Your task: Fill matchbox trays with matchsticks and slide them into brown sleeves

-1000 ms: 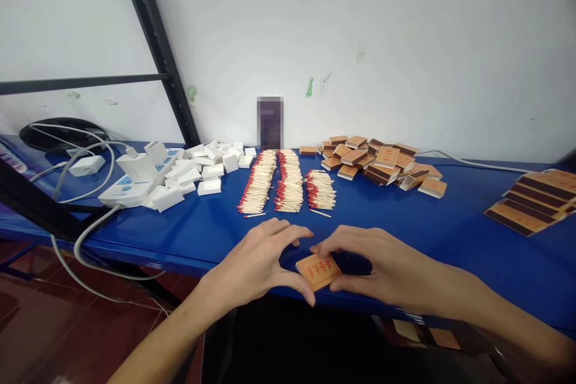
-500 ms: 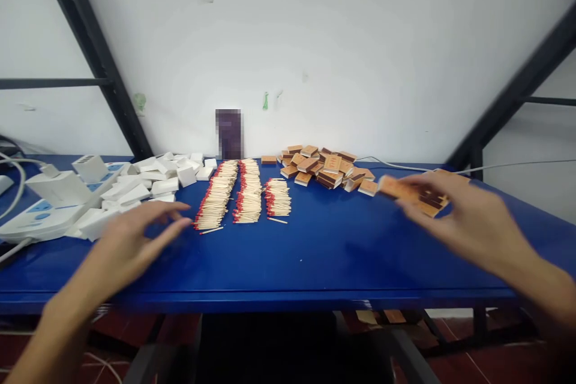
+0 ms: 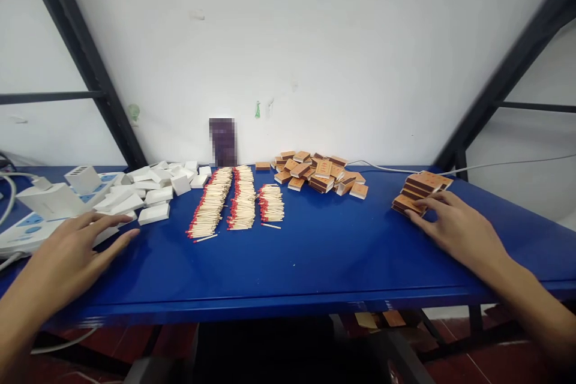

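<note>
On the right of the table, my right hand pinches a brown matchbox between thumb and fingers, against the front of a group of stacked matchboxes. My left hand is at the far left, thumb and fingers apart, beside white inner matchbox trays. Its fingertips reach over one of the nearest trays; whether they touch it I cannot tell. Between my hands lie red-tipped matches in three rows, the right one shorter. A loose heap of matchbox sleeves sits at the back, right of the matches.
A white power strip with a plugged-in charger stands at the left of the blue table. A dark pixelated rectangle leans at the wall behind the matches. A thin white cable runs along the back right.
My right hand has brought the matchbox it carried down to the group on the right. My left hand has moved left, from near the matches to the white trays. The view has shifted slightly.
</note>
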Demonstrator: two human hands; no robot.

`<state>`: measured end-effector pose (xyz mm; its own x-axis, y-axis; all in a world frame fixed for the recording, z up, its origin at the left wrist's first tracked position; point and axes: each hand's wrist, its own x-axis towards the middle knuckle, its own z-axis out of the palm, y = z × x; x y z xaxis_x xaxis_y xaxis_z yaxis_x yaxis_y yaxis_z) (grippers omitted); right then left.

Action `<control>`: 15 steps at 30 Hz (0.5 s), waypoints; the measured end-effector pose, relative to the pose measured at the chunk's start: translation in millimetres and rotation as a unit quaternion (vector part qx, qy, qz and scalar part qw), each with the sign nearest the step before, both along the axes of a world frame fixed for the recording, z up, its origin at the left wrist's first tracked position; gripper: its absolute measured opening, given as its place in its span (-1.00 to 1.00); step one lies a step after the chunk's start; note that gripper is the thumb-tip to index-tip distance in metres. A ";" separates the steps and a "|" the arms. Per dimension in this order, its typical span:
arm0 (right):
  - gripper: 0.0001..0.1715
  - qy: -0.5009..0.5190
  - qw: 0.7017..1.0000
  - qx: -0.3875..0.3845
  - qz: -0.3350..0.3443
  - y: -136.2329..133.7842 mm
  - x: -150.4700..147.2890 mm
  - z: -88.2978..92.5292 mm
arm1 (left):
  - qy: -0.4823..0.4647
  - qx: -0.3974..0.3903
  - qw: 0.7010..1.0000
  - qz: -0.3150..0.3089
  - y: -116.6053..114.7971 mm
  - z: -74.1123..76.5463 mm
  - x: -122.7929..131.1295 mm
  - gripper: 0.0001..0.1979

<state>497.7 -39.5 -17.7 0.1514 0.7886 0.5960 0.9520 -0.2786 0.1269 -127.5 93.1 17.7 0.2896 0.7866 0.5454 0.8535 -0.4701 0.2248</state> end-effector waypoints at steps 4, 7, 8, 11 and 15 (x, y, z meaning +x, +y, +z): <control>-0.62 -0.017 1.000 0.022 0.002 -1.5 -5.1 1.5 | 0.149 0.000 0.988 0.035 -1.3 -4.3 5.1 -0.51; -0.71 -0.004 0.994 0.080 0.079 2.8 -30.9 5.3 | 0.186 -0.005 0.981 0.049 -2.5 -6.8 15.9 -0.52; -0.75 0.009 0.989 0.071 0.132 6.1 -43.5 7.5 | 0.189 0.004 0.980 0.058 -2.3 -7.3 20.2 -0.53; -0.74 0.037 0.957 -0.028 0.287 24.3 -85.0 16.0 | 0.196 0.027 0.977 0.080 0.1 -7.5 32.5 -0.53; -0.66 0.019 0.947 -0.073 0.311 66.4 -122.0 27.6 | 0.203 -0.005 0.977 0.071 2.2 -7.4 41.5 -0.52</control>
